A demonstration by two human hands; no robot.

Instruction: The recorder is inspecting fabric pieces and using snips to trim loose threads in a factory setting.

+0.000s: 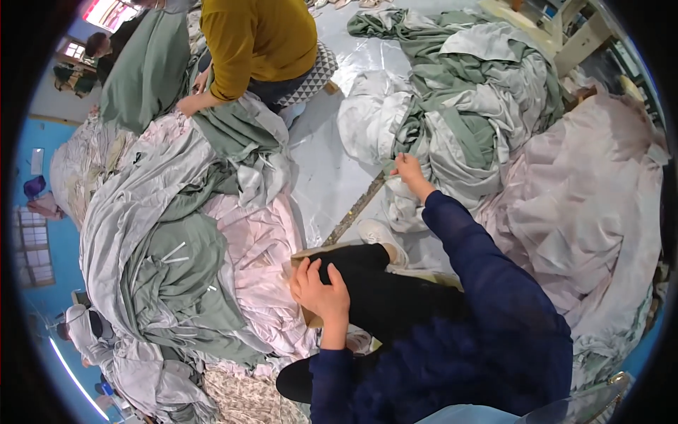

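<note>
My left hand (322, 291) lies with fingers apart over the edge of a brown board (311, 316), beside my knee. Just left of it spreads pink fabric (263, 237), partly under a green and light grey cloth (185, 265). Two short white strips rest on that cloth. My right arm reaches forward, and its hand (411, 171) is closed, fingers curled at the near edge of a big green and whitish fabric heap (470, 131). Whatever those fingers hold is hidden.
A person in a mustard top (265, 42) sits ahead on the left, hands on green cloth. Pale pink fabric (583, 205) is piled to the right. A dark strip (357, 210) crosses the grey floor (321, 159). Wooden framing (583, 42) stands at the far right.
</note>
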